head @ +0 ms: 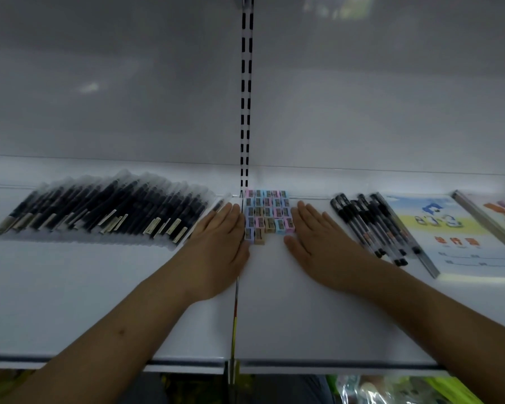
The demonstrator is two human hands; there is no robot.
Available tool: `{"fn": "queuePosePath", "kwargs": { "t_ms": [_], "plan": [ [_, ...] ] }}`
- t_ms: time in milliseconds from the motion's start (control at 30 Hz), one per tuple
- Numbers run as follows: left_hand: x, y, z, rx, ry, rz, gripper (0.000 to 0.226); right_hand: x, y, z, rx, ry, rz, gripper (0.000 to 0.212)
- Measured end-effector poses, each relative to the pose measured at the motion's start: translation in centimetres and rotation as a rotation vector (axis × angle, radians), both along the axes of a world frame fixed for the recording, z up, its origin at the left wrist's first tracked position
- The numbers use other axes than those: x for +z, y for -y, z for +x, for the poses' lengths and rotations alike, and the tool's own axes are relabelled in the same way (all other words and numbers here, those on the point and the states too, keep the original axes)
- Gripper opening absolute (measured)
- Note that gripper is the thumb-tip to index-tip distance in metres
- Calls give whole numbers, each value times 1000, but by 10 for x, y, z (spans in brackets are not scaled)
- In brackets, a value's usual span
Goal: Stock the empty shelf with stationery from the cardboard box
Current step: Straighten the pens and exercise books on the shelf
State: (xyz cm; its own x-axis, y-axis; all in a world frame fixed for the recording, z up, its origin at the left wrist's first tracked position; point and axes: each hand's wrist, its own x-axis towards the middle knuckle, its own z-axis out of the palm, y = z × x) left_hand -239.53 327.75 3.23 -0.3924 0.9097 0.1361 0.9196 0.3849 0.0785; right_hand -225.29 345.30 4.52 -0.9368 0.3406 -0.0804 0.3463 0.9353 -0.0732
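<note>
Pencil sharpeners (pixel 267 217) lie between flat, open hands, left hand (pixel 220 252) and right hand (pixel 321 243), block running toward the shelf's (pixel 99 301) back edge.

On the white shelf (pixel 99 287), small pastel sharpeners (pixel 267 215) (pink, blue, purple, tan) lie packed in tidy rows at the middle. Wrapped dark pens (pixel 105 212) fan out to the left; black pens (pixel 373 225) and a workbook (pixel 455 237) lie right.
</note>
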Motion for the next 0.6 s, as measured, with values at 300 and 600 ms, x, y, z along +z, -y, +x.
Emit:
{"fn": "queuePosePath", "kwargs": {
  "t_ms": [300, 600],
  "plan": [
    [3, 0, 2, -4, 166, 116, 60, 2, 7, 5, -62, -256, -154, 71],
    [9, 3, 1, 11, 103, 308, 60, 3, 6, -5, -34, -548, -106, 24]
  ]
}}
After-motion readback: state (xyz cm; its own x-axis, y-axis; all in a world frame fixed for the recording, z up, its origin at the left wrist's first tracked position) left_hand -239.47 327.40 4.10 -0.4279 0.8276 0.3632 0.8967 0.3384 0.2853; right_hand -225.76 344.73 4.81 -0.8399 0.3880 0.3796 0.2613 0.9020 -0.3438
